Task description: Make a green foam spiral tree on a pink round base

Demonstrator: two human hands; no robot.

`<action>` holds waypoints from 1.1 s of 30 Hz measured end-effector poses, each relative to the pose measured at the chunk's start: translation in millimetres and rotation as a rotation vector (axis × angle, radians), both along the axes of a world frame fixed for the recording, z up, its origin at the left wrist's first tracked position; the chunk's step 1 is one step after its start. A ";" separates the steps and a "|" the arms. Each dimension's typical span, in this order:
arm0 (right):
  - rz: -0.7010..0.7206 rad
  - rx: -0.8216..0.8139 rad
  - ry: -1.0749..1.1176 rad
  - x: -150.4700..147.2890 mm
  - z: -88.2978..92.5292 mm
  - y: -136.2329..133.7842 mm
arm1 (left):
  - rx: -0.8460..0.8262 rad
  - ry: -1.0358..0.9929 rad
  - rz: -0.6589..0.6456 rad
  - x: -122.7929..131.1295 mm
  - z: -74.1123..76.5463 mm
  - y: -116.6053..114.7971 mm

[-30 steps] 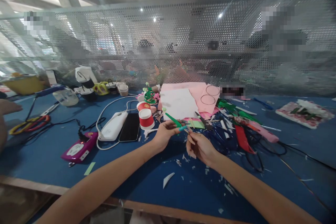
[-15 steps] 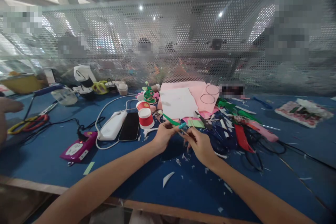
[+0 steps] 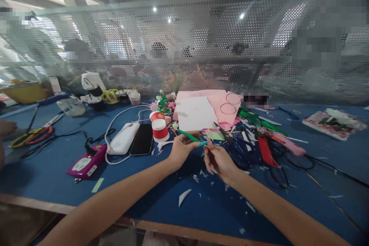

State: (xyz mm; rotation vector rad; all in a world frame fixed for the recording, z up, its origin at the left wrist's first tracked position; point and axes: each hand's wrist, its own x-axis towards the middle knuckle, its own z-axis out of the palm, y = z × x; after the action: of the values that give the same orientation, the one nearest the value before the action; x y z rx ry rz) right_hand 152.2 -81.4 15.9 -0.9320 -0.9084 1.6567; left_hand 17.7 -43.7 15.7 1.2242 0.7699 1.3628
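Blue covering spreads across the worktable (image 3: 121, 188), its middle sprinkled with white scraps (image 3: 184, 197), under a perforated metal screen (image 3: 184, 42). Just above the near part of the surface, the person's left hand (image 3: 181, 150) is closed on a narrow green strip (image 3: 188, 135), which slants up and away past the fingers toward the red-and-white cups (image 3: 160, 130). Close to the left thumb lies a short teal piece (image 3: 203, 143) (whether it joins the strip is too small to tell), and the right hand (image 3: 218, 158) meets its far end with curled fingers; whether those fingers grip it or only touch it cannot be told. For neat work here, the left hand probably does best as a steady clamp, pinching near the working end so that the strip cannot twist, while the right makes small, light movements. Firm pressure would likely crease such thin material. Keeping the strip's free end off the light green pad (image 3: 218, 136) and white paper (image 3: 196, 113) beyond seems wise too.
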 end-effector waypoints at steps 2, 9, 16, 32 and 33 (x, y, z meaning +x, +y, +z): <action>0.029 -0.051 0.033 0.9 0.4 1.3 | 0.023 0.017 0.007 0.0 0.1 0.9; 0.238 -0.217 0.162 6.4 -1.0 3.3 | 0.050 0.008 -0.045 -0.8 5.6 0.3; 0.420 -0.404 0.202 12.0 9.5 1.8 | -0.044 -0.042 -0.073 0.8 4.8 -2.3; -0.090 0.338 -0.248 1.9 -0.7 -7.1 | -0.174 -0.206 0.007 4.6 4.2 -2.1; -0.101 0.326 -0.258 1.9 -1.0 -6.4 | -0.183 -0.212 -0.008 4.7 3.8 -2.0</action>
State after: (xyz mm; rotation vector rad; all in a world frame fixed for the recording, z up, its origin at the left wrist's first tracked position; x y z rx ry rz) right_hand 154.2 -87.8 14.9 -0.9584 -1.2420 1.2722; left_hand 22.3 -45.8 19.5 0.9229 0.7212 1.3585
